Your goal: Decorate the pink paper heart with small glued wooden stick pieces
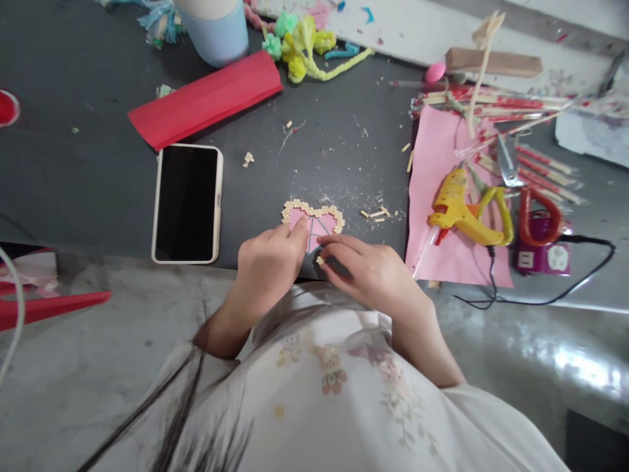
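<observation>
A pink heart-shaped piece (319, 225) with dark lines across it lies near the table's front edge. Small pale stick pieces border its top and sides. My left hand (276, 255) presses on its left part, fingers closed together on the heart. At its lower right, my right hand (366, 265) pinches a small pale cluster (320, 261) between thumb and fingertips, against the heart's edge. The lower tip of the heart is partly hidden by my hands.
A phone (187, 204) and a red paper roll (206, 98) lie left, below a blue cup (216, 29). At right, a yellow glue gun (459, 210) rests on pink paper (427, 164), beside red-handled scissors (557, 219) and sticks. Loose stick pieces (377, 213) lie nearer.
</observation>
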Demonstrator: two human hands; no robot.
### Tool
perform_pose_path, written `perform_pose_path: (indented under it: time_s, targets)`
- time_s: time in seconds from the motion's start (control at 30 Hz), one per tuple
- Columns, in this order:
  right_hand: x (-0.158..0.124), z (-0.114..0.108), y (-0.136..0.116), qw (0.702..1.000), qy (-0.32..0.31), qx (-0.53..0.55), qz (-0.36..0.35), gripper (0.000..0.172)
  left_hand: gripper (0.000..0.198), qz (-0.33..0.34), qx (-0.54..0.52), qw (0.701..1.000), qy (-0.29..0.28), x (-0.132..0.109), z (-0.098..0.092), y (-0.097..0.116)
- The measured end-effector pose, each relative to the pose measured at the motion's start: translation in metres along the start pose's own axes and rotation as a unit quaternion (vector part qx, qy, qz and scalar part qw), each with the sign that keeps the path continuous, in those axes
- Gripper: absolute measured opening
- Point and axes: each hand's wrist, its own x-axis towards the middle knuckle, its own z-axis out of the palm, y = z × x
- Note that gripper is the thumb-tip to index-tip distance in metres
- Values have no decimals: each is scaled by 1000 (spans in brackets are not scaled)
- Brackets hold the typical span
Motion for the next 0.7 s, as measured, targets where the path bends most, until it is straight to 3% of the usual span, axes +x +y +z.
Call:
perform_pose_path:
  time_s: [0.43,0.6,0.7]
  targets:
    - [-15,-7,0,999,-18,31,1,22,32,26,-14,999,-16,-12,-5,12]
    - [-20,-13,7,998,11,60,10,20,34,29,-20,999,3,-16,-3,12]
    - [-22,-18,10,997,42,69,14,17,32,25,-75,996,30,-17,-3,12]
